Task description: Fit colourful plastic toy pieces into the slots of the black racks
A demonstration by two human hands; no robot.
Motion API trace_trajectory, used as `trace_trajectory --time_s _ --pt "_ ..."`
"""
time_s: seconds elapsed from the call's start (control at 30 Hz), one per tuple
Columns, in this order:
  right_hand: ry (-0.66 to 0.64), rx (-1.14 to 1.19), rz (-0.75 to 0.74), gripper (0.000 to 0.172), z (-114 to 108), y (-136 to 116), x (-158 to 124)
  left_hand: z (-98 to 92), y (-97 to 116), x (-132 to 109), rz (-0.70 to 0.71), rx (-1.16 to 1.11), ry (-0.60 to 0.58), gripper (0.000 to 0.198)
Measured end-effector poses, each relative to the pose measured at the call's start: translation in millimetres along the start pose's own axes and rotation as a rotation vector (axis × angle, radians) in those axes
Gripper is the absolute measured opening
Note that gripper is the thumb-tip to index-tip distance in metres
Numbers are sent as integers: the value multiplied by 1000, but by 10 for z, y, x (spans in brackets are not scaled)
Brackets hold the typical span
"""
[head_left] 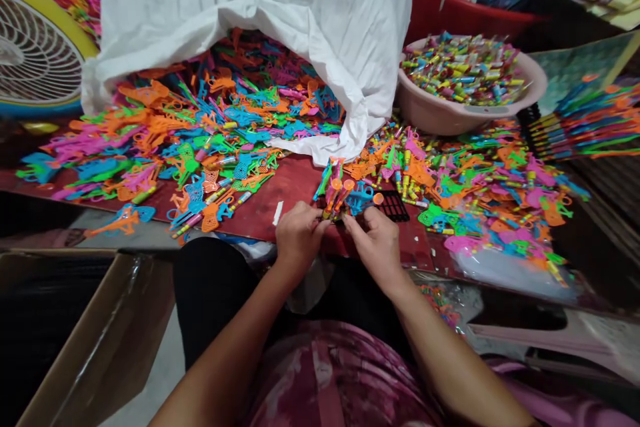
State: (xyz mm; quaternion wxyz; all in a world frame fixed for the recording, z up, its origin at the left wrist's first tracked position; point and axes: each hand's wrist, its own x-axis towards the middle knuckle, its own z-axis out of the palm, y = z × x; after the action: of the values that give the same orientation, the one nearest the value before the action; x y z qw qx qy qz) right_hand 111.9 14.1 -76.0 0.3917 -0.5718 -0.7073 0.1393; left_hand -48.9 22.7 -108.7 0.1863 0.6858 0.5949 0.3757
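Observation:
My left hand (299,232) and my right hand (376,240) meet at the near edge of a dark red table (295,180). Both are closed round a small bunch of bright plastic toy pieces (345,197), orange, blue and green, which stick up between the fingers. A black grid-like piece (393,205) lies just to the right of the bunch. A small white scrap (278,212) lies left of my left hand.
Heaps of coloured plastic toy parts (200,127) spill from a white sack (280,20) at the left, and another heap (490,193) lies at the right. A pink basin (450,117) holds small wrapped pieces. A fan (35,53) stands far left, an open cardboard box (95,333) near left.

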Motion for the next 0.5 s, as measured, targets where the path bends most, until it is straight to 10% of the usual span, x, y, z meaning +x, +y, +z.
trace_trajectory --time_s 0.5 --pt "-214 -423 -79 18 74 -103 81 -90 -5 37 33 14 -106 11"
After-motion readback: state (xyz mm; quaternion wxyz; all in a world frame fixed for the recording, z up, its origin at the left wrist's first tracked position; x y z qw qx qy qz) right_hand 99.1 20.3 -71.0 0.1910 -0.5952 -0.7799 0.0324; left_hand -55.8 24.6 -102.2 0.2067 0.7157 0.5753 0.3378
